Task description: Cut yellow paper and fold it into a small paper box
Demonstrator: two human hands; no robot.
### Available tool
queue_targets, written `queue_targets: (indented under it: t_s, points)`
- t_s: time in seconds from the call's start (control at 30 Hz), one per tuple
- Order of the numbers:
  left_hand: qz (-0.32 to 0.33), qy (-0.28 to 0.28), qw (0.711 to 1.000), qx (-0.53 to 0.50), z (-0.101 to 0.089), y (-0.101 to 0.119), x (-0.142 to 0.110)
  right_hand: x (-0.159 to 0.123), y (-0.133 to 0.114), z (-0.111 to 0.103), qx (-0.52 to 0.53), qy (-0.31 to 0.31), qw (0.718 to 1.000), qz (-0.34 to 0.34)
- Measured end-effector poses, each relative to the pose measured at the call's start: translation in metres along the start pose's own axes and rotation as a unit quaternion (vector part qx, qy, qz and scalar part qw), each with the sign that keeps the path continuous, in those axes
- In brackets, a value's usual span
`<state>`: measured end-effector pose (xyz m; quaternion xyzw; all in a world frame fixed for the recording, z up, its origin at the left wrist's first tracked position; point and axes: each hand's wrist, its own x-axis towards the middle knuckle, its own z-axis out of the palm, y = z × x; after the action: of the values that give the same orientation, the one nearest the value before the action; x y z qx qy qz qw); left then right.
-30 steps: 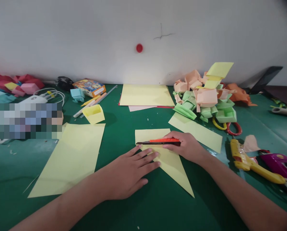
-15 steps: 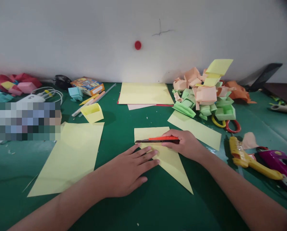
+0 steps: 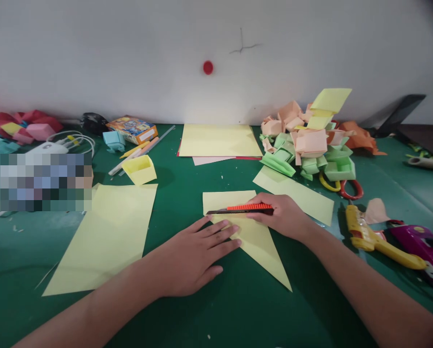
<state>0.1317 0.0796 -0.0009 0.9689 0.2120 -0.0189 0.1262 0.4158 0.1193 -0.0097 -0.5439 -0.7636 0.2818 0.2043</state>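
Observation:
A folded piece of yellow paper lies in front of me, with a triangular part pointing to the lower right and a strip along its far side. My left hand lies flat on its left part, fingers spread. In my right hand is a utility knife with an orange ribbed grip and a dark blade pointing left. The blade lies along the line between strip and triangle; whether it has cut through I cannot tell.
Left lie a large yellow sheet, a yellow paper box and a printed carton. Stacked sheets rest by the wall. Right are folded paper pieces, a yellow strip, scissors and a yellow glue gun.
My right hand with the utility knife has shifted slightly to the right along the paper. The left hand stays in place on it. The whole view has tilted a little.

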Motion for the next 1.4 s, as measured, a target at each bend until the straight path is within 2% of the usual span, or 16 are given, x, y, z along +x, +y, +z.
queue_targets:
  t_s: [0.43, 0.63, 1.4]
  points:
    - [-0.006, -0.017, 1.0, -0.011, -0.0002, -0.0001, 0.0011, 0.0017, 0.0011, -0.0049, -0.019, -0.012, 1.0, -0.008]
    - [-0.005, -0.004, 1.0, -0.007, 0.0003, -0.0004, 0.0007, 0.001, 0.0033, -0.0082, -0.022, 0.003, 1.0, -0.014]
    - [-0.022, -0.01, 0.999, -0.028, -0.0011, 0.0, -0.0003, 0.0019, 0.0044, -0.0101, -0.022, -0.009, 1.0, -0.011]
